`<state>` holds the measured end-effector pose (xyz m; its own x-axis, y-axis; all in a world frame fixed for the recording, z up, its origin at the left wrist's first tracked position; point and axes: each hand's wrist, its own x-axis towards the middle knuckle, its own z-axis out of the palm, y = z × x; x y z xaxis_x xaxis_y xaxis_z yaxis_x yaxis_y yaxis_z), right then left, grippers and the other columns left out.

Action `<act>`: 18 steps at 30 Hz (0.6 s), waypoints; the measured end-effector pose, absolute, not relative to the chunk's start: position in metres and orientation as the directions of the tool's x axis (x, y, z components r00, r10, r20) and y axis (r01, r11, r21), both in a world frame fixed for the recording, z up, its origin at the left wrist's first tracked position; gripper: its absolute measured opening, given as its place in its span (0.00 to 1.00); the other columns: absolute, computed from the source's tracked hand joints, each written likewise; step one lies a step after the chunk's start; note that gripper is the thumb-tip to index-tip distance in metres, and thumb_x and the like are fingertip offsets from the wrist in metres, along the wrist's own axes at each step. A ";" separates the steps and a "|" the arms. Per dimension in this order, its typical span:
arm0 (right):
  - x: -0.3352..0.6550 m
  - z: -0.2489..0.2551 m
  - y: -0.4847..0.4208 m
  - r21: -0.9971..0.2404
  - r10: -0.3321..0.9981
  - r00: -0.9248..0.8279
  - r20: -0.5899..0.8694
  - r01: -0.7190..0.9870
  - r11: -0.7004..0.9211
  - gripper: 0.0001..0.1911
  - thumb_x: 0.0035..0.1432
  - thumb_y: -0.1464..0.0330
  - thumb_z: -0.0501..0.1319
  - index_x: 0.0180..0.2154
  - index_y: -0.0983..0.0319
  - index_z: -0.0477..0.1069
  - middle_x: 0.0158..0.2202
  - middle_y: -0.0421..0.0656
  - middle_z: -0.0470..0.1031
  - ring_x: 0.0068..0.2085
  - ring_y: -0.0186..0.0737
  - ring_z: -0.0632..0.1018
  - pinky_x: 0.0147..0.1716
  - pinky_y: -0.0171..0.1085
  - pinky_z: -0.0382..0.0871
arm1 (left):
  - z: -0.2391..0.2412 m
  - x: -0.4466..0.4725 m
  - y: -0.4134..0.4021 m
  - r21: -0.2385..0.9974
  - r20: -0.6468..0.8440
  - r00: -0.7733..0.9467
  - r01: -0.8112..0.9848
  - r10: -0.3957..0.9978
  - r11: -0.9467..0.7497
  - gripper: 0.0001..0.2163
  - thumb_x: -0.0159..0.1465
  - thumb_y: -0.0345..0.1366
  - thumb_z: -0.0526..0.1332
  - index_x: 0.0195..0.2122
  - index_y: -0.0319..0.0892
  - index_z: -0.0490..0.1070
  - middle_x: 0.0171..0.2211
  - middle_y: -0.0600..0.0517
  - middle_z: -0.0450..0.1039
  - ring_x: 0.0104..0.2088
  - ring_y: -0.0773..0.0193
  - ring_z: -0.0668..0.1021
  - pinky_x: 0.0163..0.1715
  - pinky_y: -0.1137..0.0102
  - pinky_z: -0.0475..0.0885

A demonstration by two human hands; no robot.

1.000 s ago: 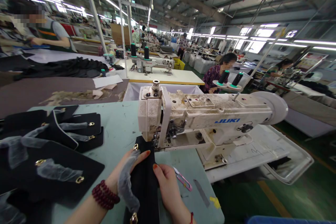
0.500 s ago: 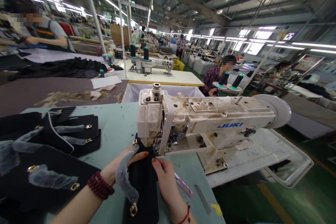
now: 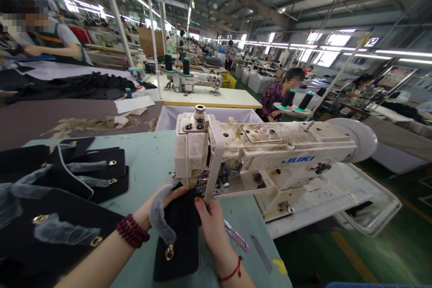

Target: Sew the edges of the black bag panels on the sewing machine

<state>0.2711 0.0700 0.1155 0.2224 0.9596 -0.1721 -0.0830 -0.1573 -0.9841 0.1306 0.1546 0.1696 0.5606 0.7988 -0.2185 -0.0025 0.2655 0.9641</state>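
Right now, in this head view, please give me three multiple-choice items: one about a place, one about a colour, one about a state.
1. Where do the pink thread snips lie?
A. beside the right hand
B. on top of the sewing machine
C. on the stack of black pieces

2. What colour is the bead bracelet on the left wrist?
A. green
B. dark red
C. white

3. How does the black piece lie?
A. folded on the floor
B. held in the air
C. flat on the table, both hands on it

Answers: 1 A, the snips lie on the table just right of that hand. 2 B, the beads look dark red. 3 C, the left hand and right hand press it flat at the machine's needle end.
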 end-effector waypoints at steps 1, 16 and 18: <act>0.271 0.116 0.070 -0.986 0.962 0.218 -0.165 -0.071 -0.153 0.30 0.55 0.44 0.54 0.23 0.65 0.59 0.20 0.38 0.55 0.23 0.26 0.55 0.21 0.28 0.47 | 0.167 0.128 0.150 0.942 -0.268 0.556 -0.022 0.787 0.335 0.19 0.53 0.51 0.68 0.42 0.46 0.78 0.48 0.48 0.78 0.54 0.44 0.75 0.59 0.56 0.66; 0.267 0.121 0.068 -0.988 0.959 0.249 -0.135 0.039 -0.149 0.31 0.56 0.43 0.52 0.23 0.65 0.60 0.20 0.40 0.58 0.22 0.27 0.59 0.19 0.28 0.49 | 0.158 0.137 0.140 0.783 -0.414 0.578 -0.168 0.703 0.599 0.21 0.53 0.39 0.71 0.49 0.46 0.75 0.37 0.49 0.82 0.37 0.48 0.83 0.39 0.59 0.79; 0.266 0.120 0.069 -0.986 0.960 0.234 -0.156 0.018 -0.164 0.32 0.56 0.41 0.51 0.23 0.65 0.59 0.18 0.39 0.58 0.20 0.27 0.60 0.18 0.28 0.49 | 0.162 0.137 0.142 0.790 -0.417 0.588 -0.142 0.693 0.596 0.23 0.53 0.40 0.71 0.50 0.44 0.74 0.37 0.48 0.82 0.36 0.47 0.83 0.38 0.58 0.79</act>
<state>0.2665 0.0685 0.1200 0.2339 0.9597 -0.1557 0.0181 -0.1644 -0.9862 0.1369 0.1417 0.1622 0.5878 0.6930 -0.4174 -0.1423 0.5964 0.7899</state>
